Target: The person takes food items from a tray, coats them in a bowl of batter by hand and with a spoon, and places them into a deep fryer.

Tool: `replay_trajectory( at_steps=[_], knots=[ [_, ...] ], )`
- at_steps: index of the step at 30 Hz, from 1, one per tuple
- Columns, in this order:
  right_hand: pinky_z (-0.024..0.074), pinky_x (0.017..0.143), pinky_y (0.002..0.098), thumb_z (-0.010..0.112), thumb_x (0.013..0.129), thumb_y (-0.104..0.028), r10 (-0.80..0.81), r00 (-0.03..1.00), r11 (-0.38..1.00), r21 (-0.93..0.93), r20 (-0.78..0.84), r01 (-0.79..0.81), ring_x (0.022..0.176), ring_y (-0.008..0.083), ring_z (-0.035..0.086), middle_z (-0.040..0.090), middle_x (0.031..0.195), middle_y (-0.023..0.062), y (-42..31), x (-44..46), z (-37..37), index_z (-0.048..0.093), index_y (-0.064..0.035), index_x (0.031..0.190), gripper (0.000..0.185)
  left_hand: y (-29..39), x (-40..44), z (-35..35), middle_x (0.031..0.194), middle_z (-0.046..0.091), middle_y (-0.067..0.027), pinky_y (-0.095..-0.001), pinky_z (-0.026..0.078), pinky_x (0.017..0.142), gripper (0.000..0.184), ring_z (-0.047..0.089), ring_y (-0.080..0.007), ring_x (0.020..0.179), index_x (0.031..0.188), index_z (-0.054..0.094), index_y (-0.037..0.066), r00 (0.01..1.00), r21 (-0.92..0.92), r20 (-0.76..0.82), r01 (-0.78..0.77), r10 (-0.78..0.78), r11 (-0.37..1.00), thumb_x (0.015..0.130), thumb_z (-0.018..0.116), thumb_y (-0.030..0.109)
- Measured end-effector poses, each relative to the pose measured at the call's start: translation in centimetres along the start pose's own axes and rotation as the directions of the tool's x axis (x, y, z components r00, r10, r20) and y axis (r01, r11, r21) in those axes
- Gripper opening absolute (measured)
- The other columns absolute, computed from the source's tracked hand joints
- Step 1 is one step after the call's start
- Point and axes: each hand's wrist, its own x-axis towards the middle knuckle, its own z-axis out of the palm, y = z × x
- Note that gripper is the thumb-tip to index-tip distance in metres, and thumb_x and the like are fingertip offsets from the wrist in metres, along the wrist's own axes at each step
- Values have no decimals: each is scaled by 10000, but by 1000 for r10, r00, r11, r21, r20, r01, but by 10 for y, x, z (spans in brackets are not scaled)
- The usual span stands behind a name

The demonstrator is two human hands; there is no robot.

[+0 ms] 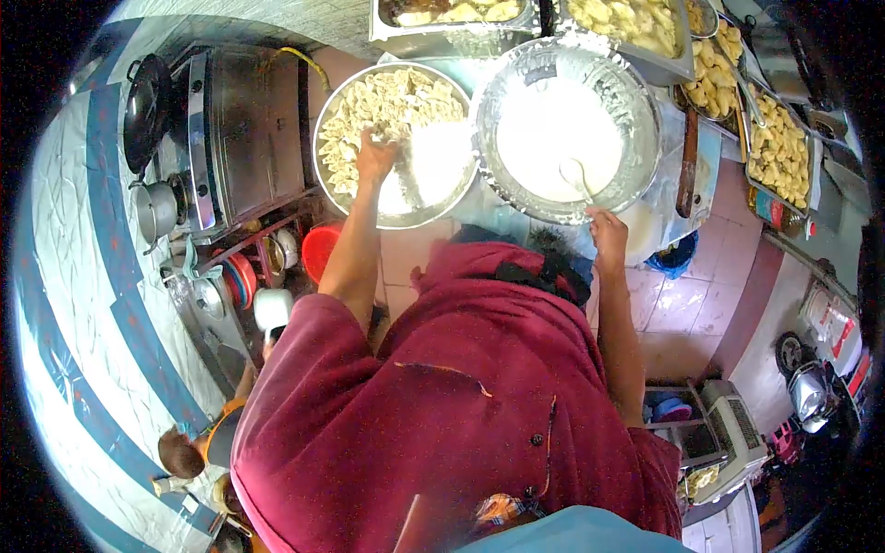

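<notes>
A round metal pan (pixel 412 221) holds many pale, ridged food pieces (pixel 406 101), heaped toward its far and left side, with bright bare metal at the right. My left hand (pixel 373 158) reaches down into that heap, its fingers curled together at the pieces; what lies between the fingertips is partly hidden. Beside the pan stands a large metal bowl (pixel 641 170) of white batter (pixel 548 124), its rim smeared and crusted. My right hand (pixel 607 236) is at the bowl's near edge, closed around the handle of a spoon (pixel 573 173) whose head lies in the batter.
Trays of yellow food pieces (pixel 631 23) stand at the back, with another tray (pixel 782 147) at the right. A wooden-handled tool (pixel 688 166) lies right of the bowl. A stove (pixel 249 129), a pot (pixel 155 212) and a red basin (pixel 321 251) are leftward. Another person (pixel 189 452) is at lower left.
</notes>
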Motion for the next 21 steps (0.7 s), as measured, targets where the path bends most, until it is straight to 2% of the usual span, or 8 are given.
replay_trajectory(
  at_steps=[2, 5, 8, 11, 15, 18, 19, 21],
  knots=[
    [322, 514, 200, 578, 852, -92, 0, 1000, 1000, 21, 15, 0, 557, 62, 398, 525, 649, -27, 2, -1, -1, 692, 1, 922, 163, 2, -3, -3, 915, 646, -212, -380, 498, 738, 574, 634, -291, 832, 1255, 448, 2, 996, 2, 91, -5, 4, 1000, 781, 647, 257],
    [220, 437, 186, 542, 869, -136, -137, 990, 991, 9, 31, 137, 475, 31, 329, 447, 578, -54, 9, 0, 3, 690, -1, 949, 215, -11, 7, 4, 913, 658, -220, -371, 501, 723, 499, 645, -281, 816, 1222, 504, 7, 986, -83, 167, 25, -10, 996, 811, 603, 273],
    [216, 438, 190, 550, 864, -134, -91, 996, 996, -6, 12, 91, 481, 31, 330, 444, 576, -56, 0, -3, 6, 694, -9, 931, 202, -10, 18, 4, 978, 660, -226, -380, 481, 818, 541, 655, -313, 898, 1234, 525, 19, 981, 7, 163, 110, -110, 994, 788, 604, 314],
    [216, 438, 192, 559, 856, -136, -155, 988, 988, -15, 28, 155, 481, 31, 335, 444, 576, -60, 3, 0, 3, 698, -17, 907, 190, 8, 6, -1, 985, 657, -234, -384, 482, 820, 540, 650, -328, 910, 1235, 519, 4, 994, 4, 91, -56, 55, 998, 793, 601, 303],
    [215, 438, 195, 562, 849, -136, -127, 992, 991, -31, -2, 127, 478, 30, 340, 443, 574, -62, -1, -2, 4, 698, -19, 887, 183, 10, -2, 5, 952, 657, -240, -390, 489, 792, 459, 647, -353, 894, 1183, 554, -8, 986, 100, 3, -165, 165, 981, 808, 589, 255],
    [216, 438, 195, 559, 847, -134, -112, 994, 993, -40, -8, 111, 480, 29, 345, 451, 576, -59, -2, -3, 4, 698, -17, 895, 188, 3, -7, 15, 903, 659, -239, -381, 496, 756, 413, 656, -351, 848, 1142, 571, -13, 994, -21, 109, -1, 4, 1000, 809, 583, 232],
    [216, 439, 194, 558, 846, -134, -116, 993, 992, -40, -7, 116, 481, 29, 346, 453, 578, -58, -3, -4, 5, 698, -16, 899, 191, 2, -13, 17, 791, 666, -182, -345, 500, 670, 334, 657, -278, 722, 1083, 588, -10, 994, -83, 105, -30, 39, 996, 824, 579, 201],
    [218, 439, 194, 557, 845, -135, -120, 993, 992, -44, -4, 120, 482, 31, 349, 458, 581, -56, -3, -4, 6, 698, -13, 905, 195, -3, -23, 24, 741, 646, -126, -305, 482, 613, 289, 618, -208, 637, 1053, 593, -3, 989, -292, 128, 115, -80, 950, 838, 576, 190]
  ],
)
